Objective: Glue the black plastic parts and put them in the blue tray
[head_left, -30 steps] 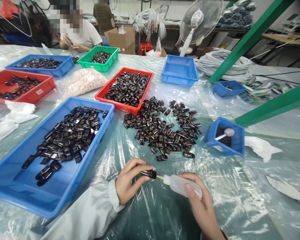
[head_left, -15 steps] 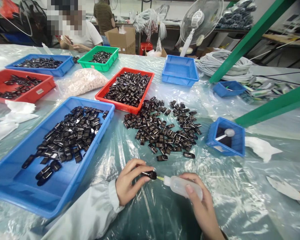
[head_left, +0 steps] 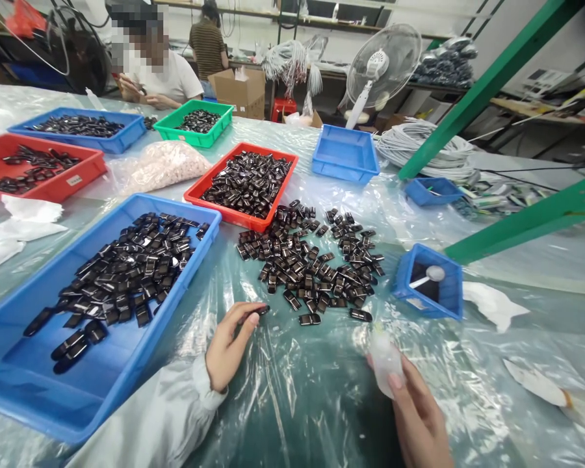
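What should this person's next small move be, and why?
Probably to swing the left hand over and set its black piece in the large blue tray: similar pieces lie there, and the bottle in the right hand, aimed at the piece a moment ago, now points up, apart from it.

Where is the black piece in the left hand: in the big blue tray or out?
Out. The left hand pinches the black piece above the plastic-covered table, right of the big blue tray.
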Demonstrator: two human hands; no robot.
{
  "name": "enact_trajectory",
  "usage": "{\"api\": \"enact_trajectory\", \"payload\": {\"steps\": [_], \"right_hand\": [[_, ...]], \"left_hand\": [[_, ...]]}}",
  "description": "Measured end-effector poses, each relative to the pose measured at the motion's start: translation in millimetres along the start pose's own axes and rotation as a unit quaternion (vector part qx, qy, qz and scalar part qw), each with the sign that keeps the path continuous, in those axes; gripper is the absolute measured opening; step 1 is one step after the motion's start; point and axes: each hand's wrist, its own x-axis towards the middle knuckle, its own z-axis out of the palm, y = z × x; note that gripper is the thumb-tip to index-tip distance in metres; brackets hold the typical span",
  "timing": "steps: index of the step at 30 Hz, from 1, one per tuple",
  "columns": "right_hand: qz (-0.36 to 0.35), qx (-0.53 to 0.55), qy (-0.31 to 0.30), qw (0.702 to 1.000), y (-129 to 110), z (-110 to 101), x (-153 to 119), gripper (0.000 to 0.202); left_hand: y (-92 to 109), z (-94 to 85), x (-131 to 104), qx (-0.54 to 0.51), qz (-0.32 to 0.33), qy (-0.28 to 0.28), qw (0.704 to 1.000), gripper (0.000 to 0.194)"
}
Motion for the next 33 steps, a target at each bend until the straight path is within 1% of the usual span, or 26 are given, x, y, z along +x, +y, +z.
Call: {"api": "enact_trajectory", "payload": {"steps": [3,5,7,8,10,11,12,13,14,16,18,21,24,27,30,33], "right_hand": [[-0.013,-0.026,-0.023,0.999,-2,6,15,0.038],[-0.050,-0.050,-0.032,0.997,-3,13,23,0.036],[-0.079,-0.069,-0.029,0.994,-3,16,27,0.036],[-0.097,-0.080,-0.015,0.992,-2,17,25,0.037],[-0.144,-0.105,0.041,0.983,-3,16,16,0.036],[-0.172,-0.117,0.066,0.976,-4,16,10,0.032],[-0.203,-0.130,0.077,0.968,-6,17,3,0.026],[-0.232,-0.143,0.063,0.960,-10,20,-3,0.019],[-0.259,-0.156,0.023,0.953,-14,25,-9,0.017],[-0.301,-0.176,-0.074,0.934,-23,43,-15,0.022],[-0.329,-0.193,-0.154,0.911,-32,66,-13,0.025],[-0.351,-0.220,-0.226,0.881,-42,99,2,0.026],[-0.351,-0.253,-0.255,0.865,-45,117,21,0.026],[-0.329,-0.264,-0.269,0.866,-45,125,34,0.025],[-0.292,-0.243,-0.279,0.882,-46,127,38,0.023],[-0.242,-0.190,-0.283,0.908,-53,122,38,0.019]], "left_hand": [[-4,-1.0,3,-0.026,-0.032,0.023,0.999,0.035],[-4,-0.7,4,-0.043,-0.040,0.028,0.998,0.039],[-2,0.0,4,-0.056,-0.042,0.026,0.997,0.039],[-2,0.5,4,-0.062,-0.041,0.025,0.997,0.039],[-1,1.5,4,-0.070,-0.041,0.023,0.996,0.037],[-1,1.8,3,-0.074,-0.041,0.023,0.996,0.037],[-1,2.1,3,-0.077,-0.042,0.022,0.996,0.036],[-1,2.4,3,-0.079,-0.043,0.021,0.996,0.035],[-2,2.5,2,-0.080,-0.044,0.020,0.996,0.035],[-3,2.5,1,-0.082,-0.042,0.015,0.996,0.033],[-3,2.4,0,-0.082,-0.037,0.010,0.996,0.032],[-3,2.6,0,-0.081,-0.028,0.007,0.996,0.031],[-3,3.4,-1,-0.076,-0.019,0.012,0.997,0.031],[-4,4.1,-2,-0.070,-0.014,0.014,0.997,0.030],[-3,3.9,-3,-0.060,-0.010,0.010,0.998,0.029],[0,3.3,-5,-0.045,0.001,0.004,0.999,0.027]]}}
